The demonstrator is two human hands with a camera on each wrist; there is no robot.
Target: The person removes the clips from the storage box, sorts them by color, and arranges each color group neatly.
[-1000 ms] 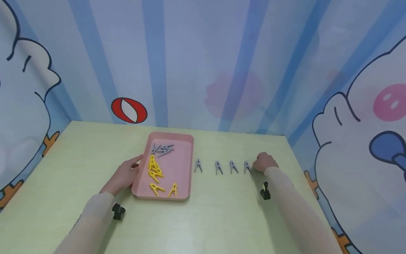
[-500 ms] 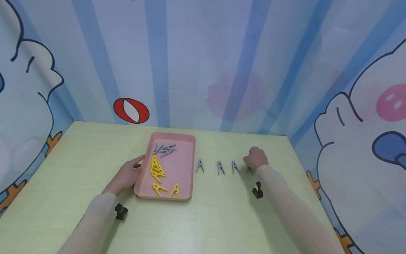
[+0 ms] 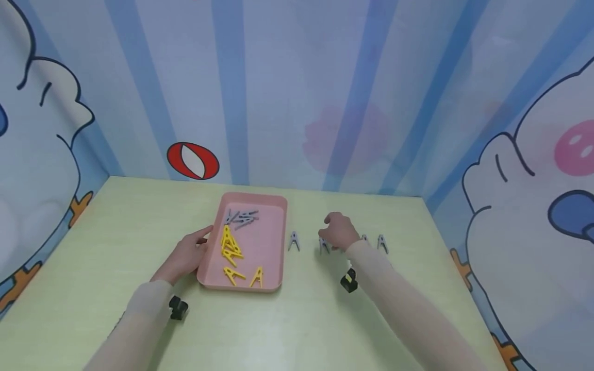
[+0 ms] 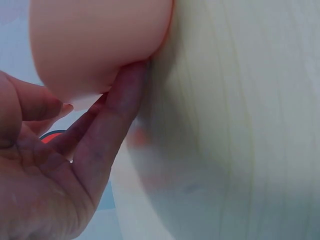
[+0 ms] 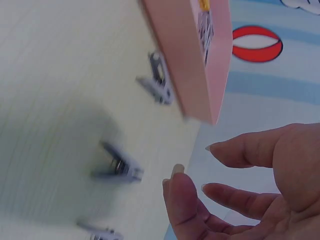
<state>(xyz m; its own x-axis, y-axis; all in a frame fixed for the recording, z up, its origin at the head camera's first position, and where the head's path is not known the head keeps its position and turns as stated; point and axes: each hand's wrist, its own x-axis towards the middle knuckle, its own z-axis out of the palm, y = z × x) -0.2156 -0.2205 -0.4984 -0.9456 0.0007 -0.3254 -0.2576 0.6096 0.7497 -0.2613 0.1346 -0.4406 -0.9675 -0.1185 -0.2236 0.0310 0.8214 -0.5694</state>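
Observation:
My left hand (image 3: pixel 185 253) holds the left edge of the pink tray (image 3: pixel 264 247); in the left wrist view its fingers (image 4: pixel 122 95) press low on the tray's outer wall. Grey clothespins (image 3: pixel 246 219) lie in the back of the tray, with yellow clothespins (image 3: pixel 227 242) in the middle and front. To the tray's right, several grey clothespins (image 3: pixel 294 241) stand apart in a row, legs toward me. Above this row is my right hand (image 3: pixel 340 232), covering part of it. In the right wrist view its fingers are loosely bent and empty, near one grey clothespin (image 5: pixel 120 165).
The pale wooden table (image 3: pixel 297 330) ends at a blue striped backdrop (image 3: pixel 278 103). Printed cartoon figures (image 3: pixel 533 216) stand on the side panels.
My right hand has moved left along the row from its far right end, uncovering a grey clothespin there. The left hand stays at the tray, and the tray's contents look the same.

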